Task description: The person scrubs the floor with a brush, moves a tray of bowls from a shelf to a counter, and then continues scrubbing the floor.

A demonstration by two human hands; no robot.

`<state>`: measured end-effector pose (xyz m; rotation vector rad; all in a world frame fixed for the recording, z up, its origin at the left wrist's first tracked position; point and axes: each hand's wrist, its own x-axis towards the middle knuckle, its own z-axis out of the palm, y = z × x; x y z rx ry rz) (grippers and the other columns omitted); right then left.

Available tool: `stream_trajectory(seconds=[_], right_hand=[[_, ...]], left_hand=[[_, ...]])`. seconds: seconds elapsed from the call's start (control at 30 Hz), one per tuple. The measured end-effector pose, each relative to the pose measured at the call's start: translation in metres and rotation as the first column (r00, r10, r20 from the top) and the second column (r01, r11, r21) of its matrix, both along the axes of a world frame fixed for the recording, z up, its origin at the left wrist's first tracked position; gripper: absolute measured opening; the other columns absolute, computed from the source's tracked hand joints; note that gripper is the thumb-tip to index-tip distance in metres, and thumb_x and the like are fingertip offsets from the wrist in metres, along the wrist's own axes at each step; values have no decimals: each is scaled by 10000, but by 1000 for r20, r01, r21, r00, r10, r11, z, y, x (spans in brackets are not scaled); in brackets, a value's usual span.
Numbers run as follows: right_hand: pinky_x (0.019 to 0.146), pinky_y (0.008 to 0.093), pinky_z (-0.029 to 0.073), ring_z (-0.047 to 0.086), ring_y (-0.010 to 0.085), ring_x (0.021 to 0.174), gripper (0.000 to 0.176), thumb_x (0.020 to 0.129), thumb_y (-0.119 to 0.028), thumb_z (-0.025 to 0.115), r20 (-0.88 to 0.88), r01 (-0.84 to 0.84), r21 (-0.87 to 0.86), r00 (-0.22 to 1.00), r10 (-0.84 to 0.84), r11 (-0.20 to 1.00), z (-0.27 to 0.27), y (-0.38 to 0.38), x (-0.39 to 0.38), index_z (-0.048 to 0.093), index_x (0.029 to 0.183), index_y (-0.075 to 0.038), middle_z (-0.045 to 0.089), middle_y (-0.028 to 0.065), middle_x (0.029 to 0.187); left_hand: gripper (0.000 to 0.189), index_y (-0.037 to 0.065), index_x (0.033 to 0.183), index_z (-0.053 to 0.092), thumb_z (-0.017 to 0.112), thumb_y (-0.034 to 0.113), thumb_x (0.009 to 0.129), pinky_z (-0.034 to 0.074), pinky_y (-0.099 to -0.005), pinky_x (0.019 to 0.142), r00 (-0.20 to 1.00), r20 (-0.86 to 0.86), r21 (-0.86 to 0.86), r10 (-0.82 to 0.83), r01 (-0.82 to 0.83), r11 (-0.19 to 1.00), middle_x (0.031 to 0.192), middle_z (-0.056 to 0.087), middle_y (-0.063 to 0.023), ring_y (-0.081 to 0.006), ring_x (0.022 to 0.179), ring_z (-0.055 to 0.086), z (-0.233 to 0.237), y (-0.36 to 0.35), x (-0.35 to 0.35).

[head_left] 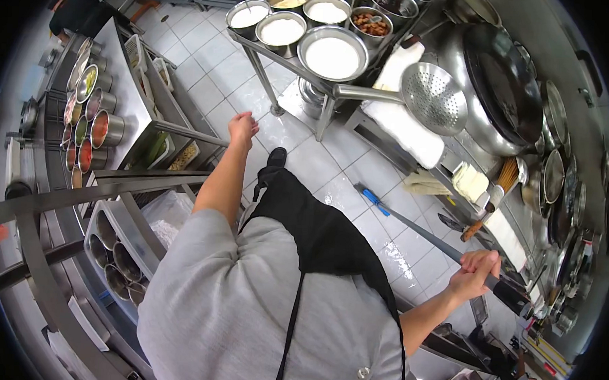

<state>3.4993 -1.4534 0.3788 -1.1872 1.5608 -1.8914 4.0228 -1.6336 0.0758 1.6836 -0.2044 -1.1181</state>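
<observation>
My left hand (242, 129) hangs in front of me over the tiled floor, its fingers loosely bent and nothing in them. The corner of a steel counter (139, 108) is the closest thing on its left. On the right, my right hand (474, 275) is wrapped round the dark upper grip of a long-handled floor tool (418, 229). Its grey pole slants down to a blue fitting (375, 201) at floor level. What lies beyond that fitting is too small to make out.
Pots of white liquid (332, 58) stand on a steel table ahead. A perforated ladle (433, 98) and woks (503, 83) fill the right side. Bowls of ingredients (107, 128) line the left counter. A person in black (88, 17) bends at the far left. The floor tiles (319, 170) look wet.
</observation>
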Motion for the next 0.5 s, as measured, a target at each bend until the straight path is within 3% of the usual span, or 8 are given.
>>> stream_trajectory(seconds=[0.07, 0.13, 0.3, 0.33, 0.37, 0.4, 0.43, 0.5], right_hand=[[455, 261, 323, 314, 78, 462, 429, 1052, -247, 548, 4, 25, 12, 1000, -25, 1000, -1, -12, 10, 392, 682, -95, 348, -11, 550], [461, 261, 324, 308, 78, 465, 426, 1050, -250, 553, -6, 85, 47, 996, -85, 995, -2, -26, 22, 386, 685, -108, 339, -20, 554], [473, 260, 324, 282, 72, 487, 396, 1037, -238, 588, -6, 204, 101, 979, -205, 974, -6, -69, 51, 372, 715, -157, 314, -44, 569], [472, 261, 301, 296, 69, 502, 382, 1018, -227, 621, 116, 252, 116, 957, -265, 961, -13, -73, 47, 384, 724, -171, 321, -52, 583], [480, 253, 298, 301, 61, 524, 360, 1004, -214, 648, 17, 321, 123, 945, -325, 939, -21, -75, 46, 402, 743, -179, 333, -64, 606], [487, 250, 307, 315, 57, 540, 321, 1003, -204, 648, -1, 453, 128, 890, -457, 882, -20, -88, 66, 438, 763, -163, 357, -68, 626], [496, 253, 396, 429, 75, 523, 205, 978, -214, 679, -15, 403, 91, 915, -403, 911, -29, -84, 57, 556, 838, -129, 428, -40, 594], [489, 263, 394, 429, 95, 513, 271, 986, -214, 662, -18, 424, 145, 905, -426, 894, -30, -98, 81, 513, 790, -102, 413, -32, 581]], left_hand=[[299, 15, 1218, 573, 571, 123, 939, 587, -395, 811, 991, -130, -87, 33, -44, 995, 1096, 638, -149, -263, 999, 661, 23, -29, 1], [416, 14, 1319, 526, 582, 219, 961, 558, -448, 947, 960, -275, -185, -46, -6, 983, 1233, 602, -192, -317, 1129, 629, 34, -63, 8], [623, 5, 1405, 403, 647, 322, 928, 508, -534, 1008, 814, -533, -337, -231, 46, 940, 1396, 475, -257, -365, 1233, 544, 77, -119, 14], [659, 7, 1423, 371, 652, 331, 923, 497, -553, 1022, 757, -586, -361, -288, 74, 929, 1434, 440, -266, -378, 1259, 523, 86, -130, 7], [678, 25, 1409, 350, 668, 350, 905, 469, -604, 1050, 732, -597, -381, -329, 102, 919, 1456, 391, -276, -409, 1295, 478, 73, -142, 10], [651, 41, 1364, 383, 689, 357, 884, 438, -640, 1076, 718, -635, -328, -285, 83, 941, 1467, 364, -284, -425, 1324, 439, 72, -150, 11], [596, 63, 1310, 415, 700, 348, 871, 422, -656, 1085, 678, -677, -329, -288, 72, 942, 1406, 397, -264, -417, 1300, 442, 76, -153, 13], [365, 92, 1120, 525, 678, 301, 864, 408, -652, 1101, 629, -725, -333, -281, 37, 942, 1149, 512, -169, -348, 1158, 503, 82, -156, 15]])
